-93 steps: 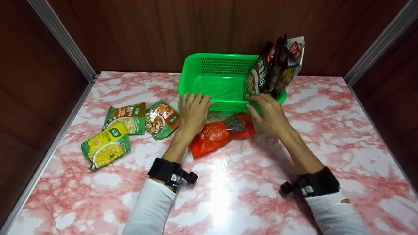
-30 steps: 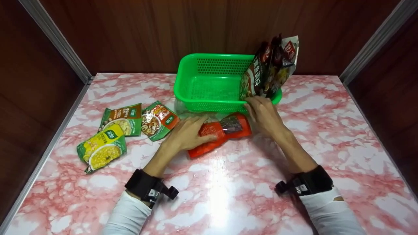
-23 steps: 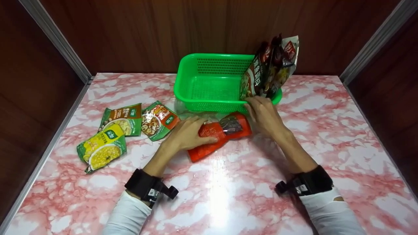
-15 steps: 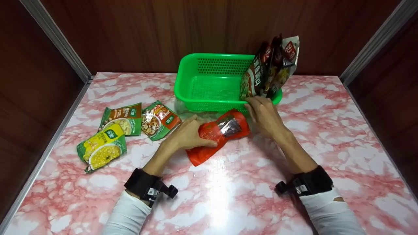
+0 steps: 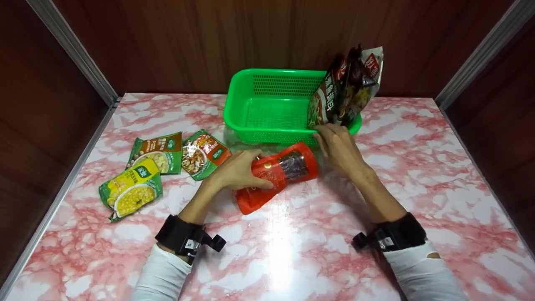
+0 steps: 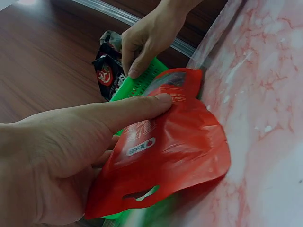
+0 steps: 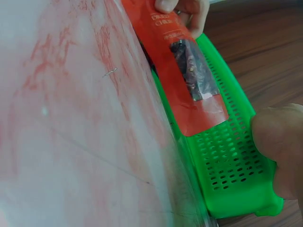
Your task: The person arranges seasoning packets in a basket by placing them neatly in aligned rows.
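Note:
My left hand [image 5: 238, 171] grips a red pouch [image 5: 288, 177], thumb on top and fingers beneath its far edge. A clear window at the pouch's right end shows dark, dried-looking contents. The left wrist view shows a slot handle in the near end of the pouch [image 6: 189, 142], raised at a slant off the table. My right hand [image 5: 340, 144] holds the front rim of a green plastic basket [image 5: 271, 134] near its right corner, thumb outside and fingers over the edge. Dark seasoning packets [image 5: 347, 90] stand upright in the basket's right end.
Left of my left hand lie a red-green soup packet [image 5: 205, 154], a brown-green packet [image 5: 156, 150] and a yellow-green corn soup packet [image 5: 133, 188] overlapping it. Dark wood-look panels [image 5: 179, 46] enclose the marbled table [image 5: 317, 251] at the back and sides.
My left hand has come off the basket's front rim and taken hold of the red pouch, which has tilted up and turned slightly. The right hand stays on the rim.

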The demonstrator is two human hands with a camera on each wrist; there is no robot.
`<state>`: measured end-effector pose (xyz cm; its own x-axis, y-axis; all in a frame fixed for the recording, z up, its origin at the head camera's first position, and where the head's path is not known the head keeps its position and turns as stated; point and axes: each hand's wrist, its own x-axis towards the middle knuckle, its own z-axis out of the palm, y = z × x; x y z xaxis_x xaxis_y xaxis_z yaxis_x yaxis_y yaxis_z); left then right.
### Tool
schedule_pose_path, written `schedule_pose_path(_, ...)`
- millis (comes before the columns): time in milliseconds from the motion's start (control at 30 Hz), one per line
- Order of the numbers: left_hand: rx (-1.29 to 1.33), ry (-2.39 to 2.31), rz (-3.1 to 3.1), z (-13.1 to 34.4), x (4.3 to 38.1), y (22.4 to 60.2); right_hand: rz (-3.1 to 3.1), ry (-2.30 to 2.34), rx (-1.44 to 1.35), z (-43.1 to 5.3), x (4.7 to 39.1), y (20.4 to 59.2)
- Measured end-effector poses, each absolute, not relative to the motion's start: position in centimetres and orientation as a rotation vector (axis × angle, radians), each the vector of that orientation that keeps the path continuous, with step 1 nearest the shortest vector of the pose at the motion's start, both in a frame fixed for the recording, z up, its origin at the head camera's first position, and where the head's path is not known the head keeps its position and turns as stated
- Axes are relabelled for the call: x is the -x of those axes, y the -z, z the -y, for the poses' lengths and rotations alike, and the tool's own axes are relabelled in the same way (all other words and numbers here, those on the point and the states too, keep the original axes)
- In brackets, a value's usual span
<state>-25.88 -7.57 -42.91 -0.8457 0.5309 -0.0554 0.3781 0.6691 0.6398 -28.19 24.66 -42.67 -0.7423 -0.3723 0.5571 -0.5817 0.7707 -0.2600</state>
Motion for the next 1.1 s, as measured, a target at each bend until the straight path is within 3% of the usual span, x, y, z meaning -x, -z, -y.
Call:
schedule_pose_path(600,-1.032,-0.940,-2.769,7.7,24.9,40.3,2.556,-0.732,-0.723,-25.3,27.9,41.7)
schedule_pose_path(900,-1.160,-0.859,-2.817,7.8,23.9,38.6,2.462,-1.065,-0.775,-25.3,26.1,38.4)
schedule_pose_path(1100,-1.231,-0.728,-2.870,7.5,23.1,37.9,2.549,-1.054,-0.948,-24.7,23.7,36.0)
